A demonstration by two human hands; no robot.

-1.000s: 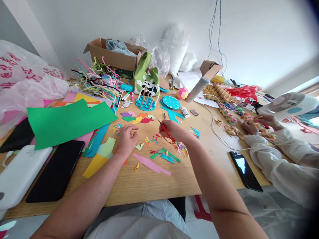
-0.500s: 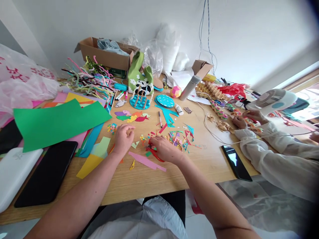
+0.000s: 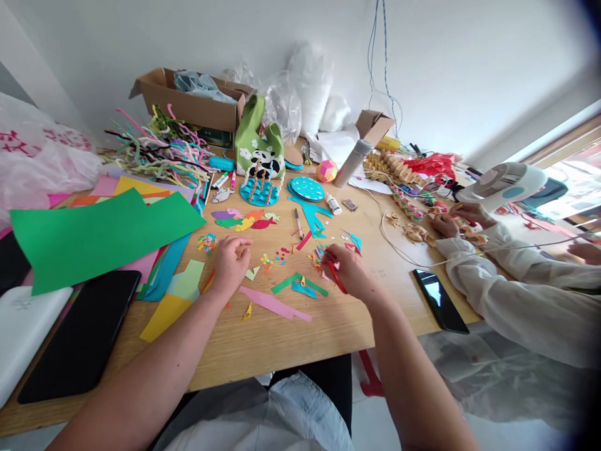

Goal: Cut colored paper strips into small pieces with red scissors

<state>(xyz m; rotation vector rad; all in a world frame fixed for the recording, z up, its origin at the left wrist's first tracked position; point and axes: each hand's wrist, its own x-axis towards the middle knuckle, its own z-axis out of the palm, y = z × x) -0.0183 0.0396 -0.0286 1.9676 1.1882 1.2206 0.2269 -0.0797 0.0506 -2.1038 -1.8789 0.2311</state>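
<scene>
There are two phones (image 3: pixel 440 300), two brown cardboard boxes (image 3: pixel 190 109), one pair of red scissors (image 3: pixel 337 279), one white fan (image 3: pixel 502 181), one grey flask (image 3: pixel 351 164), one panda bag (image 3: pixel 258 139), one white bottle (image 3: pixel 333 205) and one faceted ball (image 3: pixel 326 170).

Head-worn view, forward and down

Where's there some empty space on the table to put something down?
There's bare wood on the table between the pink strip and the near edge, and another patch between the right forearm and the phone on the right. It's crowded around the right hand, with paper scraps, and on the left, with green paper.
</scene>
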